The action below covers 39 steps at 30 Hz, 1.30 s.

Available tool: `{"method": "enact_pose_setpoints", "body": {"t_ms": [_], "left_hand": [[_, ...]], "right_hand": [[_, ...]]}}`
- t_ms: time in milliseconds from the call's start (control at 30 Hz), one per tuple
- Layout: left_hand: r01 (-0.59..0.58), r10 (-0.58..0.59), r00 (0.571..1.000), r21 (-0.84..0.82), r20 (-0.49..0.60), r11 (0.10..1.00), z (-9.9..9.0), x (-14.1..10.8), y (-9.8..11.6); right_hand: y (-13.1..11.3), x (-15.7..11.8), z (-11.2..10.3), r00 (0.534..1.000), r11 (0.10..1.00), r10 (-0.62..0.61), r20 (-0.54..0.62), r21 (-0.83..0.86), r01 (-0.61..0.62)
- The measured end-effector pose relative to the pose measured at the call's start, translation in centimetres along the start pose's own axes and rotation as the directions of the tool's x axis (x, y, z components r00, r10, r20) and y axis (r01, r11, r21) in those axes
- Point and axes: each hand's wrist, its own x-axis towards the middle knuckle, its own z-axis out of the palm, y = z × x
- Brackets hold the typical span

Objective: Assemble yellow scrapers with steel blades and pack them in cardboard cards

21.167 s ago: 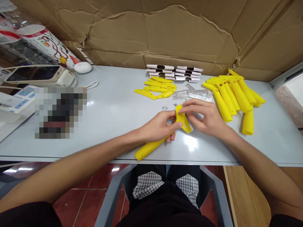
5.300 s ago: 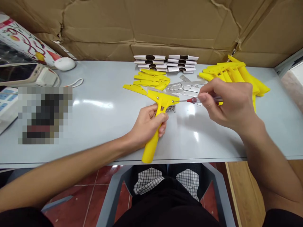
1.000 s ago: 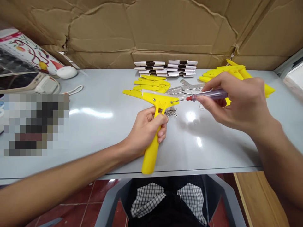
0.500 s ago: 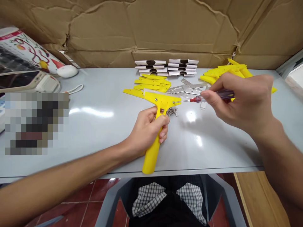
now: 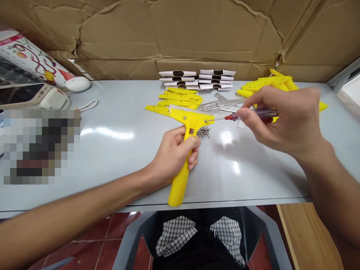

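Observation:
My left hand [image 5: 177,152] is wrapped round the handle of a yellow plastic scraper [image 5: 179,185], just below its wide head. Two screws show in the head; the left screw [image 5: 184,117] sits bare. My right hand [image 5: 284,120] grips a screwdriver [image 5: 266,112] with a clear purplish handle and a red collar. Its thin shaft points left, and the tip meets the screw at the right side of the head. A pale strip lies along the head's upper edge. Just behind my left fingers is a small heap of loose screws [image 5: 204,132].
Yellow flat pieces [image 5: 180,98] and metal blades [image 5: 222,107] lie behind the scraper. Stacked white packets [image 5: 216,80] stand against the cardboard wall [image 5: 197,33]. More yellow handles [image 5: 267,83] are piled at back right. A white mouse [image 5: 78,84] and a device [image 5: 36,96] lie at left.
The view has shifted very slightly. Both hands keep their holds, and the screwdriver tip stays at the right screw.

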Motion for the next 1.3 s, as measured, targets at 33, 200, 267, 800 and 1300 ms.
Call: {"method": "enact_pose_setpoints", "body": {"t_ms": [33, 200, 267, 800, 1300], "left_hand": [[0.000, 0.000, 1.000, 0.002, -0.003, 1.000, 0.0, 0.0, 0.0], [0.004, -0.004, 1.000, -0.005, -0.010, 1.000, 0.0, 0.0, 0.0], [0.002, -0.002, 1.000, -0.013, -0.009, 1.000, 0.0, -0.1, -0.1], [0.014, -0.015, 0.999, -0.028, -0.032, 1.000, 0.2, 0.0, 0.0], [0.023, -0.024, 0.999, -0.048, -0.030, 0.999, 0.1, -0.1, 0.2]], "right_hand": [[0.0, 0.0, 0.0, 1.000, 1.000, 0.003, 0.004, 0.025, -0.003], [-0.3, 0.1, -0.1, 0.999, 0.993, -0.034, -0.016, 0.113, 0.035], [-0.2, 0.3, 0.0, 0.998, 0.997, -0.039, -0.045, 0.064, 0.042], [0.9, 0.4, -0.1, 0.993, 0.989, -0.047, 0.106, 0.147, 0.031], [1.5, 0.6, -0.1, 0.961, 0.981, -0.091, 0.263, 0.188, 0.041]]}}
